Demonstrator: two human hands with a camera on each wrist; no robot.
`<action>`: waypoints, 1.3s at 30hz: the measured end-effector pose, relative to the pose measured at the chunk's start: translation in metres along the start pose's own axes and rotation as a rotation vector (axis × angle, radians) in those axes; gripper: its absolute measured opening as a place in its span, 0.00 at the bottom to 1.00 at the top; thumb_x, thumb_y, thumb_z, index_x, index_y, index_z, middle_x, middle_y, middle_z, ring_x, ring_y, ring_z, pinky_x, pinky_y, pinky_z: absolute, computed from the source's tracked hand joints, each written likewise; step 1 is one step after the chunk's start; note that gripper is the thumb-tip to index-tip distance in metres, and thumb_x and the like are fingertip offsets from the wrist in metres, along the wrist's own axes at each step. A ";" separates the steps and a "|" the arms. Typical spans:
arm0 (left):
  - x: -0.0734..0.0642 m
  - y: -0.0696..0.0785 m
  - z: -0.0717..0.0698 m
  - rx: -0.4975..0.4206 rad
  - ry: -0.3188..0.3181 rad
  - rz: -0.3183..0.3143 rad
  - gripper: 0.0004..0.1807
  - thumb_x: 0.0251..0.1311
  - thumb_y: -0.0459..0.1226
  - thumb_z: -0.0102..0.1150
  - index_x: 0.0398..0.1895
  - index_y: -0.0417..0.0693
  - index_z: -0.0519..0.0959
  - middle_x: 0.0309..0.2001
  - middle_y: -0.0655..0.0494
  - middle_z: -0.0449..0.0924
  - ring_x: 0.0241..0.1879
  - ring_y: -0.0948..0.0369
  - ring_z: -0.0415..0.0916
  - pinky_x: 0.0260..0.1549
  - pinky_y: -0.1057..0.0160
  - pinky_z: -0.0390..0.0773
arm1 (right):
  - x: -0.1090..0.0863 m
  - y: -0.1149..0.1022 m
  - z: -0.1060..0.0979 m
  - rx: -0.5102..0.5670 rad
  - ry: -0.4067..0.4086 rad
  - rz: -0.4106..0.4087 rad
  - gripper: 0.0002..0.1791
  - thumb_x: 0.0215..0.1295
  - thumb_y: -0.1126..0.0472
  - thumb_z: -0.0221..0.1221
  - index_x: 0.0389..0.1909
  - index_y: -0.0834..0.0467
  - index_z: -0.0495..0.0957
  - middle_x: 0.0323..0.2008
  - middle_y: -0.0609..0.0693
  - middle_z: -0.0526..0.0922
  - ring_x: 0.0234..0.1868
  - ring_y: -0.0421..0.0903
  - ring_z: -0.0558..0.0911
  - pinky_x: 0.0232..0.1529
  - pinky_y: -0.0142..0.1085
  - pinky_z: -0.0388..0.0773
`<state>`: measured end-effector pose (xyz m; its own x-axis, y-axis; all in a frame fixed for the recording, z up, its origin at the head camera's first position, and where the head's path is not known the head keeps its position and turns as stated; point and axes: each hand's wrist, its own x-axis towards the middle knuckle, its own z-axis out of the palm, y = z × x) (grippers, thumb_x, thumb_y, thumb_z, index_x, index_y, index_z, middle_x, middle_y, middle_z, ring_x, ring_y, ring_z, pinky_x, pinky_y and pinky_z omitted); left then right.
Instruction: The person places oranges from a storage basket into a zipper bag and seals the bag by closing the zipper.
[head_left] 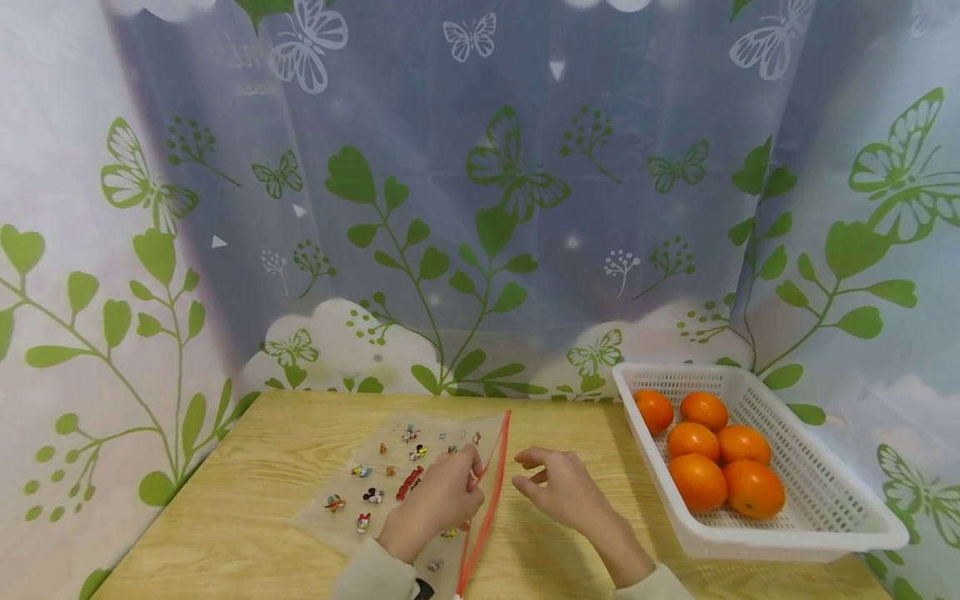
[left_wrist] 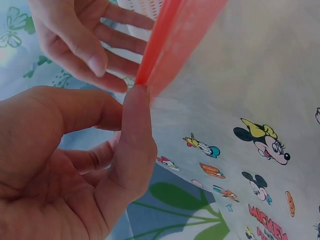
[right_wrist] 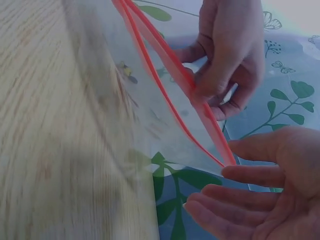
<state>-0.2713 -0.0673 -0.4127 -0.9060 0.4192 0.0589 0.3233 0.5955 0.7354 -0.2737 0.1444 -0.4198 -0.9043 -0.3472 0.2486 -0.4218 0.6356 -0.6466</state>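
A clear zip bag (head_left: 397, 446) printed with small cartoon figures is held over the table, its red zip edge (head_left: 492, 500) toward the right. My left hand (head_left: 442, 500) pinches that edge between thumb and fingers. In the right wrist view the two red strips (right_wrist: 172, 107) of the mouth stand apart, so the bag gapes. To the right of the mouth is my right hand (head_left: 566, 487), fingers spread and loosely bent, gripping nothing. Its thumb and index finger (right_wrist: 252, 175) appear close to the bag's corner in the right wrist view; I cannot tell whether they touch it.
A white plastic basket (head_left: 795, 546) stands at the right with several oranges (head_left: 696, 483) in it. The wooden table (head_left: 225, 475) ends at a patterned curtain (head_left: 480, 250) hanging behind and on both sides.
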 end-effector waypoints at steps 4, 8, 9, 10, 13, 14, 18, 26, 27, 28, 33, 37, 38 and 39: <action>0.001 0.003 0.002 -0.001 0.011 0.025 0.10 0.60 0.23 0.53 0.43 0.41 0.72 0.23 0.54 0.72 0.16 0.58 0.79 0.17 0.66 0.76 | 0.003 -0.002 0.008 0.020 0.032 0.018 0.16 0.68 0.62 0.66 0.51 0.68 0.84 0.48 0.66 0.88 0.37 0.57 0.90 0.33 0.37 0.89; 0.001 0.006 0.003 -0.003 0.021 0.047 0.10 0.60 0.23 0.52 0.43 0.42 0.72 0.23 0.55 0.71 0.15 0.60 0.78 0.17 0.67 0.75 | 0.005 -0.002 0.013 -0.012 0.054 0.012 0.13 0.66 0.63 0.67 0.47 0.68 0.85 0.42 0.63 0.90 0.34 0.53 0.90 0.31 0.35 0.88; 0.002 0.007 0.003 -0.004 0.023 0.052 0.10 0.60 0.23 0.52 0.43 0.42 0.72 0.23 0.55 0.71 0.14 0.61 0.77 0.17 0.67 0.75 | 0.005 -0.002 0.014 -0.021 0.060 0.005 0.12 0.65 0.63 0.67 0.45 0.67 0.86 0.40 0.62 0.90 0.33 0.52 0.90 0.31 0.34 0.87; 0.002 0.007 0.004 -0.001 0.025 0.054 0.10 0.60 0.23 0.52 0.43 0.42 0.72 0.22 0.55 0.71 0.14 0.61 0.77 0.16 0.67 0.74 | 0.006 -0.002 0.015 -0.028 0.066 -0.003 0.10 0.65 0.64 0.68 0.43 0.67 0.86 0.37 0.60 0.91 0.32 0.51 0.90 0.30 0.33 0.87; 0.002 0.009 0.006 0.009 0.042 0.064 0.10 0.60 0.24 0.52 0.43 0.41 0.72 0.22 0.57 0.71 0.14 0.63 0.76 0.15 0.69 0.72 | 0.007 -0.001 0.018 -0.029 0.088 -0.027 0.05 0.64 0.67 0.67 0.37 0.66 0.87 0.31 0.56 0.90 0.29 0.48 0.89 0.28 0.29 0.84; 0.002 0.009 0.006 0.011 0.050 0.068 0.10 0.60 0.24 0.52 0.43 0.41 0.72 0.21 0.58 0.70 0.14 0.63 0.75 0.14 0.69 0.70 | 0.007 -0.001 0.018 -0.016 0.097 -0.031 0.04 0.63 0.68 0.66 0.36 0.66 0.86 0.29 0.56 0.90 0.28 0.47 0.89 0.26 0.28 0.83; 0.005 0.009 0.012 0.026 0.101 0.088 0.10 0.58 0.23 0.53 0.42 0.40 0.71 0.19 0.60 0.67 0.13 0.66 0.69 0.13 0.72 0.63 | 0.008 -0.001 0.019 0.051 0.107 -0.029 0.03 0.63 0.72 0.62 0.33 0.67 0.84 0.24 0.54 0.88 0.21 0.43 0.86 0.20 0.26 0.79; 0.009 0.011 0.028 0.176 0.241 0.106 0.21 0.53 0.23 0.62 0.50 0.38 0.70 0.21 0.57 0.66 0.17 0.64 0.59 0.13 0.70 0.60 | 0.008 -0.007 0.021 0.133 0.114 -0.010 0.04 0.64 0.75 0.60 0.32 0.67 0.83 0.23 0.57 0.88 0.20 0.48 0.86 0.19 0.24 0.79; 0.009 0.012 0.029 0.189 0.257 0.109 0.21 0.52 0.22 0.62 0.49 0.38 0.70 0.22 0.56 0.67 0.17 0.64 0.60 0.13 0.71 0.61 | 0.008 -0.008 0.021 0.124 0.120 -0.011 0.04 0.63 0.75 0.61 0.31 0.66 0.83 0.24 0.56 0.88 0.19 0.47 0.86 0.19 0.24 0.79; 0.009 0.012 0.030 0.194 0.274 0.117 0.20 0.51 0.21 0.62 0.47 0.38 0.70 0.23 0.56 0.68 0.18 0.64 0.61 0.13 0.71 0.62 | 0.008 -0.008 0.021 0.116 0.126 -0.012 0.04 0.63 0.75 0.61 0.31 0.66 0.83 0.24 0.56 0.88 0.19 0.45 0.85 0.19 0.24 0.79; 0.010 0.015 0.033 0.203 0.330 0.172 0.16 0.49 0.17 0.58 0.36 0.41 0.70 0.23 0.56 0.69 0.19 0.65 0.62 0.14 0.72 0.63 | 0.008 -0.008 0.021 0.044 0.173 -0.013 0.06 0.59 0.73 0.64 0.26 0.61 0.80 0.22 0.52 0.87 0.20 0.36 0.82 0.19 0.24 0.78; 0.011 0.018 0.033 0.254 0.374 0.224 0.17 0.48 0.16 0.58 0.31 0.43 0.69 0.22 0.57 0.68 0.21 0.65 0.61 0.17 0.72 0.63 | 0.007 -0.007 0.020 0.006 0.184 0.008 0.09 0.58 0.71 0.67 0.24 0.59 0.78 0.19 0.49 0.85 0.17 0.33 0.79 0.17 0.25 0.75; 0.011 0.019 0.032 0.275 0.383 0.228 0.17 0.49 0.16 0.58 0.31 0.44 0.69 0.22 0.57 0.68 0.22 0.65 0.61 0.17 0.72 0.63 | 0.007 -0.006 0.020 0.009 0.180 0.016 0.09 0.59 0.70 0.68 0.24 0.59 0.78 0.17 0.48 0.84 0.15 0.33 0.78 0.16 0.26 0.73; 0.011 0.020 0.032 0.290 0.388 0.229 0.17 0.49 0.16 0.58 0.31 0.44 0.70 0.23 0.57 0.68 0.22 0.65 0.61 0.18 0.72 0.64 | 0.007 -0.006 0.020 0.015 0.175 0.023 0.09 0.59 0.70 0.67 0.24 0.59 0.77 0.15 0.48 0.83 0.13 0.33 0.77 0.14 0.26 0.72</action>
<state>-0.2663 -0.0284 -0.4187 -0.8198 0.3095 0.4818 0.5374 0.7063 0.4607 -0.2757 0.1244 -0.4284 -0.9120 -0.2066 0.3545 -0.4011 0.6310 -0.6641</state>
